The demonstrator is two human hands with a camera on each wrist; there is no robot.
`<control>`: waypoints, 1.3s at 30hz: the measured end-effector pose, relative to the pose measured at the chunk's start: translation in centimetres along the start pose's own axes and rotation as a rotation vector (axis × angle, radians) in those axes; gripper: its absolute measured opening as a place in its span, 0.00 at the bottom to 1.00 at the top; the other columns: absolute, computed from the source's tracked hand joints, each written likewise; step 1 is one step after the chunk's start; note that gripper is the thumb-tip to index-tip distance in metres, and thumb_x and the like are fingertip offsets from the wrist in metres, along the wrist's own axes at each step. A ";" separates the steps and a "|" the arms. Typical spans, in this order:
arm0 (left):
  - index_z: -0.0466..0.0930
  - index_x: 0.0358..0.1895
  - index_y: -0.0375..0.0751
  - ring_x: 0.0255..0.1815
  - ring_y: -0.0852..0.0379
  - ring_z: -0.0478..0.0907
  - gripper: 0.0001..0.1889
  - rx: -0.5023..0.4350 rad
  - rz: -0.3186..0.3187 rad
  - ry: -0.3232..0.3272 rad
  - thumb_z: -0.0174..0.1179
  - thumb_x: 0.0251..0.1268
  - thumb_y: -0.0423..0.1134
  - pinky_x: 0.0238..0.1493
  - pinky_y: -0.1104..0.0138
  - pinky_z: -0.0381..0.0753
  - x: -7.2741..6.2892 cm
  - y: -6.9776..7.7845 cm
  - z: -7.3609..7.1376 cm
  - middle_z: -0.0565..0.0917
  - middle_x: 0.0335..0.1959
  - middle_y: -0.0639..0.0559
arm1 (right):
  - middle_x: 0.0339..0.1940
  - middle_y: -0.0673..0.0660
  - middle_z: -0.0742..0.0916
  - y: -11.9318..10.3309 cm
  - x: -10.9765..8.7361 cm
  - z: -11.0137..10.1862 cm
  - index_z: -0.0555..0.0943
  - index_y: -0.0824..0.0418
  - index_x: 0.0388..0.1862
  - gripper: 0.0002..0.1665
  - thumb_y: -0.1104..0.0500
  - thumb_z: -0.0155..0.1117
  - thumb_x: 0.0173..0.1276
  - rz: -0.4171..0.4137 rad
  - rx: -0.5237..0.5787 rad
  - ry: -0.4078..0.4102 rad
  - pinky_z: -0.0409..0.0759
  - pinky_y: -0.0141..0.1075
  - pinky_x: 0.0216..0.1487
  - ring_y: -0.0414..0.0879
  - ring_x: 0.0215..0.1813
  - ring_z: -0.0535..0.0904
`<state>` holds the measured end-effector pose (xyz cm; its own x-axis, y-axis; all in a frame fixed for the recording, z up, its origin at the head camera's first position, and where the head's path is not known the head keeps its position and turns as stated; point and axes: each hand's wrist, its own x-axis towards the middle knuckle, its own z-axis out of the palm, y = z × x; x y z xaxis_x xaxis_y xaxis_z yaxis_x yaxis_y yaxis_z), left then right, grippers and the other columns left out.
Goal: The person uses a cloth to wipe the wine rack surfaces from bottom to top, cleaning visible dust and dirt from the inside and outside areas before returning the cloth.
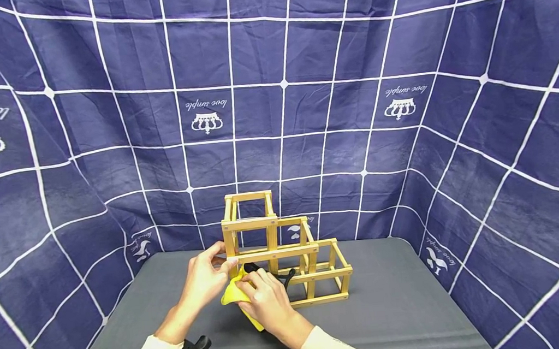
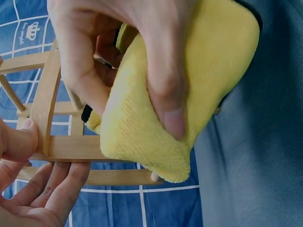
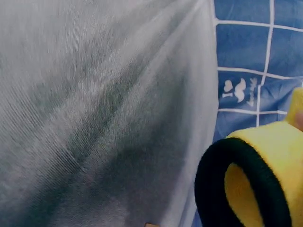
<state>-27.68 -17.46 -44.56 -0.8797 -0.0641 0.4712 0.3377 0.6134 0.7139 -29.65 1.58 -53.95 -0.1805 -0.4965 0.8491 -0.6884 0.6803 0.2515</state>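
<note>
A stepped wooden rack [image 1: 274, 255] of square bars stands on the grey cloth, its tallest part on the left. My left hand [image 1: 206, 276] grips its left upright; in the left wrist view the thumb lies on one side of the bars and the fingers on the other. My right hand [image 1: 268, 300] pinches a yellow cloth [image 2: 208, 52] with dark edging, bunched against the rack's lower left post. The cloth hides the part of the post behind it. In the right wrist view a fold of dark edging [image 3: 210, 184] curls over, with only a sliver of finger showing.
Grey cloth [image 1: 393, 302] covers the table under the rack. Blue sheets [image 1: 333, 104] with white grid lines hang behind and at both sides. Black bands [image 1: 194, 348] sit around the wrists.
</note>
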 end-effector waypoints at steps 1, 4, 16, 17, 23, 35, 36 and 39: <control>0.93 0.55 0.44 0.46 0.49 0.99 0.10 0.000 -0.002 0.004 0.78 0.77 0.33 0.52 0.53 1.00 -0.1 0.0 0.0 0.99 0.46 0.43 | 0.46 0.44 0.91 -0.2 0.1 0.1 0.95 0.48 0.50 0.32 0.44 1.02 0.48 0.005 -0.018 -0.006 0.86 0.30 0.43 0.40 0.44 0.85; 0.93 0.54 0.44 0.47 0.49 0.99 0.09 0.001 0.004 0.018 0.78 0.76 0.32 0.51 0.57 0.99 -0.1 -0.1 0.0 0.99 0.46 0.45 | 0.45 0.44 0.90 -0.3 0.1 0.3 0.93 0.48 0.47 0.33 0.45 1.03 0.45 0.009 -0.048 -0.011 0.85 0.30 0.42 0.40 0.42 0.85; 0.93 0.51 0.48 0.46 0.53 0.96 0.09 0.015 0.043 0.044 0.79 0.75 0.32 0.45 0.66 0.92 -0.2 -0.3 0.4 0.98 0.43 0.47 | 0.47 0.47 0.91 3.7 -3.2 -2.5 0.92 0.52 0.47 0.36 0.56 1.03 0.37 -0.052 0.004 -0.005 0.88 0.33 0.44 0.42 0.43 0.87; 0.93 0.52 0.48 0.46 0.53 0.96 0.09 0.017 0.042 0.041 0.79 0.75 0.33 0.45 0.67 0.91 -0.2 -0.3 0.4 0.98 0.43 0.48 | 0.46 0.47 0.91 4.1 -3.6 -2.9 0.92 0.52 0.47 0.36 0.58 1.03 0.37 -0.056 0.014 0.000 0.88 0.34 0.44 0.43 0.43 0.86; 0.93 0.52 0.47 0.45 0.53 0.96 0.10 0.011 0.055 0.045 0.80 0.74 0.32 0.43 0.68 0.90 0.0 -0.4 0.5 0.98 0.42 0.48 | 0.44 0.48 0.90 7.3 -5.7 -5.3 0.93 0.54 0.48 0.33 0.67 0.97 0.41 -0.035 0.060 0.004 0.89 0.38 0.46 0.45 0.42 0.86; 0.93 0.53 0.47 0.46 0.52 0.96 0.10 0.011 0.031 0.023 0.80 0.75 0.33 0.46 0.66 0.91 0.1 -0.1 0.4 0.98 0.43 0.48 | 0.42 0.54 0.90 15.5 -11.2 -11.7 0.93 0.60 0.47 0.29 0.71 0.93 0.42 0.145 0.016 0.009 0.89 0.49 0.46 0.52 0.43 0.88; 0.93 0.53 0.47 0.45 0.52 0.96 0.10 0.013 0.033 0.023 0.80 0.75 0.33 0.46 0.66 0.91 0.1 -0.1 0.4 0.98 0.43 0.47 | 0.42 0.55 0.91 15.9 -11.4 -12.1 0.93 0.61 0.46 0.30 0.71 0.93 0.41 0.176 0.011 0.008 0.89 0.50 0.46 0.52 0.44 0.88; 0.93 0.53 0.47 0.44 0.53 0.96 0.10 0.012 0.031 0.029 0.80 0.74 0.33 0.44 0.67 0.90 0.1 -0.1 0.5 0.98 0.42 0.47 | 0.41 0.56 0.91 16.9 -11.6 -13.4 0.94 0.63 0.45 0.29 0.72 0.95 0.41 0.276 0.023 0.005 0.88 0.50 0.46 0.54 0.44 0.89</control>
<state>-27.98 -17.17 -44.81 -0.8587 -0.0677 0.5080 0.3605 0.6249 0.6925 -29.84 26.04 -53.30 -0.3598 -0.2918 0.8862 -0.6295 0.7770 0.0002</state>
